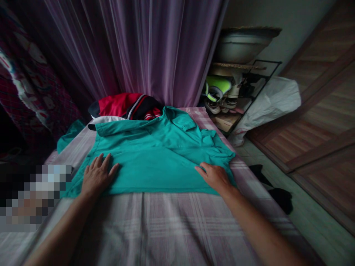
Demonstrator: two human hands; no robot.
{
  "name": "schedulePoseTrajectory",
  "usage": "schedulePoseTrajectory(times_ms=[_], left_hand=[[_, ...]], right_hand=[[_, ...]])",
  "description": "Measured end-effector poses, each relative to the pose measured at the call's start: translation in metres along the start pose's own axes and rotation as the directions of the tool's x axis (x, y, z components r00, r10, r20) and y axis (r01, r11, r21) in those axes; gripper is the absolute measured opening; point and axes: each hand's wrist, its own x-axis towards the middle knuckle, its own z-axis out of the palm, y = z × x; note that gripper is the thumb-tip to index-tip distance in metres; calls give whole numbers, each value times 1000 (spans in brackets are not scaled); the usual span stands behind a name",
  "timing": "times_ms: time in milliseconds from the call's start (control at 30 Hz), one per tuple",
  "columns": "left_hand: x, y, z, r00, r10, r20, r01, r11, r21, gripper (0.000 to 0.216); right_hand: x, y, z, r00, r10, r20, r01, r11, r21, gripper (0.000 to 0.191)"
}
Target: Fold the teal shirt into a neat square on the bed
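Note:
A teal polo shirt (155, 162) lies spread on a checked cloth, its hem towards me and its collar at the far side. On the left part of the shirt, my left hand (97, 173) rests flat with fingers apart. My right hand (215, 175) touches the right part near the hem; its thumb and forefinger stretch out, and the other fingers are partly hidden. Neither hand grips anything that I can see. Creases run across the shirt's upper right, by the sleeve.
Red and dark garments (124, 105) lie behind the shirt, against a purple curtain (155, 48). A rack (260, 92) with shoes and a large basin (238, 46) stands at the back right. The checked cloth (166, 229) covers the surface. Wooden doors (313, 107) are on the right.

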Motion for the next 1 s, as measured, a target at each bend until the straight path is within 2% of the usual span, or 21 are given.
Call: schedulePoseTrajectory(times_ms=[100,233,400,467,533,600,667,733,833,1000], left_hand=[[-3,-4,1,1000,3,-12,-3,1000,-5,71],[-6,-9,1,1000,-5,-23,4,1000,-9,68],[-6,-6,-2,1000,1,-13,-1,1000,10,66],[-7,-4,-3,1000,6,-3,-6,1000,26,67],[-7,-3,-4,1000,4,-2,-3,1000,25,68],[-8,-3,-4,1000,-6,-7,6,1000,21,69],[-8,-3,-4,1000,-13,-3,13,1000,26,69],[-8,-4,-3,1000,-14,6,14,999,31,70],[-7,-5,-2,1000,-13,9,12,1000,25,69],[-5,-10,0,1000,18,-4,-18,999,32,68]], right_hand=[[15,-1,1,999,1,-54,-1,1000,-6,45],[30,-2,10,999,-49,-13,49,999,3,40],[28,2,7,999,-45,-24,46,998,44,37],[25,-5,-1,996,-53,-76,60,995,85,40],[21,-23,-7,980,-122,-159,144,980,136,44],[15,-47,-9,943,-267,-201,301,939,167,49],[8,-67,-4,891,-428,-150,451,873,187,53],[2,-74,5,851,-523,-48,521,827,211,56],[-3,-49,17,848,-528,42,508,834,215,57],[-7,35,24,910,-414,35,407,905,123,51]])
